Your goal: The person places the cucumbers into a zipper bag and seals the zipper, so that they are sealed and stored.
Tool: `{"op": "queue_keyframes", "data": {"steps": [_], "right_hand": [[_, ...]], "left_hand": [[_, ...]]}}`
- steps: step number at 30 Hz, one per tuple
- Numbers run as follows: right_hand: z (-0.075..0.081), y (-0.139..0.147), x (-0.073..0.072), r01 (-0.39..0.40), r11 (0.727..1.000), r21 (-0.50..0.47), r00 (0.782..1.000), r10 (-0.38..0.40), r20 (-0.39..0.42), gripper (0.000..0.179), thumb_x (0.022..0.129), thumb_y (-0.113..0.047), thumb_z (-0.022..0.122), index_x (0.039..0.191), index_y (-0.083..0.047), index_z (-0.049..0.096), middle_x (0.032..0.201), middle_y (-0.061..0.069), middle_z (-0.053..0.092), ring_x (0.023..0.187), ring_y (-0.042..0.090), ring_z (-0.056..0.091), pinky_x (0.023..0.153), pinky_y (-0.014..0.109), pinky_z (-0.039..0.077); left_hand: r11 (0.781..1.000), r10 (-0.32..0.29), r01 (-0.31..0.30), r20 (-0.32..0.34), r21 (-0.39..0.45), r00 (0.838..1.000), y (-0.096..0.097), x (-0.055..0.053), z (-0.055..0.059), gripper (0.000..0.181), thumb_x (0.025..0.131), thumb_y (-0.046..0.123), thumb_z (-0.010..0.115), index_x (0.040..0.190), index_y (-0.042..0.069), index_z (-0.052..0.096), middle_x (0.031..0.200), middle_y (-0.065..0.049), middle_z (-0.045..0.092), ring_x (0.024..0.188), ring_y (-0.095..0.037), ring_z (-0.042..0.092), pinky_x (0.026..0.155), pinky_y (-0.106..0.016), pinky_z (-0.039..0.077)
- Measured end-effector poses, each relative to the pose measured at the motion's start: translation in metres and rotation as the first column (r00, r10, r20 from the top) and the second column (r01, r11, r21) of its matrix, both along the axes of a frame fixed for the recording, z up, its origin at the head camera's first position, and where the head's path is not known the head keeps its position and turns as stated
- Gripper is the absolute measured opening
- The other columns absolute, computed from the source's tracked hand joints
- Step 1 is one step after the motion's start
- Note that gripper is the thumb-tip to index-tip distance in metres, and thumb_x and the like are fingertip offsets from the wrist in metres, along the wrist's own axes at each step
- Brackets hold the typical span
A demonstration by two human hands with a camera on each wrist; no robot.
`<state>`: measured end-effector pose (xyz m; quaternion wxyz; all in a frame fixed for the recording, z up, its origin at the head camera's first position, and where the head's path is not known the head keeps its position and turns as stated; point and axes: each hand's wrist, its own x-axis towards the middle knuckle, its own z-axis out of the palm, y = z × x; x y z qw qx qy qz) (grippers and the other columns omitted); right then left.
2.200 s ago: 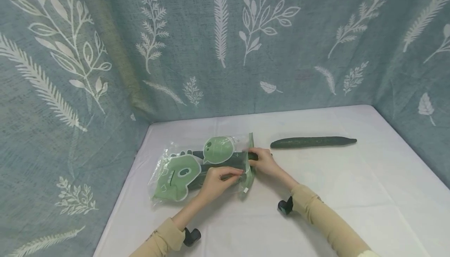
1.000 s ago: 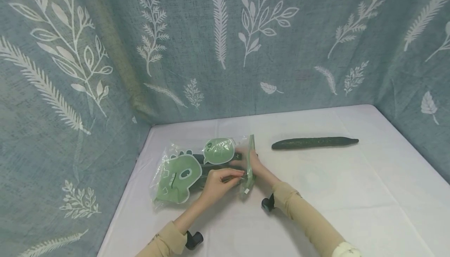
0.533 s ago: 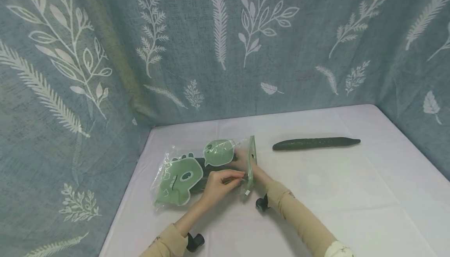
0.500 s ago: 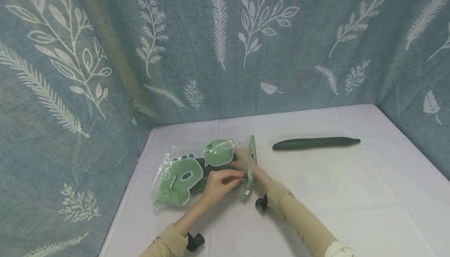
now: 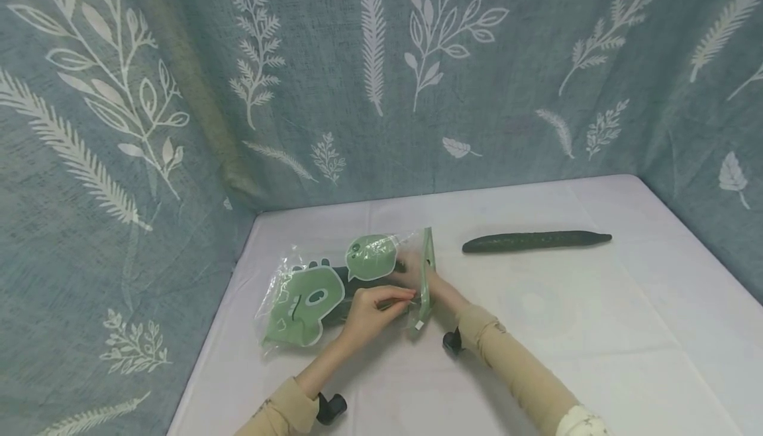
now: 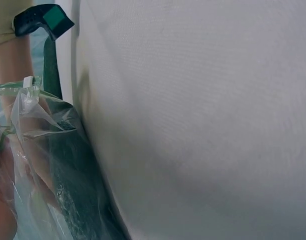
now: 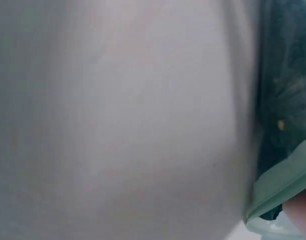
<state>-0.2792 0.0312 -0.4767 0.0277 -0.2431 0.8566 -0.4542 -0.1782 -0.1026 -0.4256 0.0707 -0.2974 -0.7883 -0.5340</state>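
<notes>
A clear zip bag (image 5: pixel 298 310) with green dinosaur prints lies on its side at the left of the table, its green-edged mouth turned right. Dark cucumbers (image 6: pixel 75 185) fill it, partly covered by the prints. At the near side of the mouth, my left hand (image 5: pixel 369 310) pinches the bag's edge between thumb and fingers. My right hand (image 5: pixel 410 270) reaches through the mouth and shows blurred through the plastic, beside the cucumber ends; I cannot tell whether it grips one. The green rim (image 7: pixel 283 185) crosses in front of it in the right wrist view.
Another cucumber (image 5: pixel 536 242) lies on the white tablecloth (image 5: pixel 536 330) to the right of the bag. A blue-grey curtain (image 5: pixel 417 158) with leaf patterns stands behind and at both sides. Black wrist cameras (image 5: pixel 330 409) sit below the sleeves.
My right hand moved from the bag's mouth deep inside, pushing a cucumber in with it, then drew back slightly to the right. My left hand kept its pinch on the bag.
</notes>
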Motion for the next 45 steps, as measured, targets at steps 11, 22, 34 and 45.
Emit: {"op": "queue_keyframes", "data": {"steps": [11,22,34,45], "right_hand": [[-0.014,0.023,-0.005,-0.001,0.99,-0.142,1.0,0.002,0.007,0.042,0.085,-0.017,0.067,0.126,-0.011,0.058,0.136,0.009,0.054,0.132,0.029,0.046,0.115,0.049,0.034],[-0.01,0.044,0.0,0.039,0.998,-0.043,0.996,-0.035,0.086,0.04,0.087,-0.018,0.066,0.125,-0.008,0.059,0.129,0.012,0.061,0.125,0.03,0.053,0.11,0.047,0.04],[-0.001,0.067,0.007,0.061,0.997,0.05,0.992,-0.066,0.109,0.039,0.091,-0.014,0.061,0.128,-0.006,0.057,0.138,0.015,0.053,0.134,0.036,0.043,0.113,0.056,0.033],[0.005,0.083,0.012,0.089,0.994,0.07,0.993,-0.094,0.078,0.041,0.089,-0.02,0.065,0.128,-0.007,0.058,0.135,0.013,0.056,0.131,0.034,0.046,0.112,0.052,0.037]], "left_hand": [[1.0,0.027,-0.027,0.02,-0.015,0.999,0.001,0.0,0.002,0.012,0.079,-0.01,0.067,0.091,-0.008,0.07,0.097,-0.021,0.072,0.093,-0.033,0.069,0.085,-0.023,0.058],[0.999,0.027,-0.026,0.024,-0.028,0.999,0.001,-0.002,0.001,0.012,0.08,-0.01,0.067,0.091,-0.009,0.07,0.096,-0.021,0.072,0.092,-0.033,0.069,0.084,-0.024,0.058],[0.999,0.031,-0.029,0.062,-0.024,0.998,-0.002,-0.019,-0.03,0.013,0.082,-0.001,0.069,0.094,0.001,0.073,0.098,-0.012,0.073,0.096,-0.025,0.07,0.085,-0.02,0.057],[0.999,0.021,-0.019,0.057,-0.041,0.998,-0.002,-0.02,-0.03,0.013,0.081,-0.001,0.07,0.093,0.002,0.073,0.098,-0.011,0.074,0.095,-0.025,0.07,0.084,-0.02,0.057]]}}
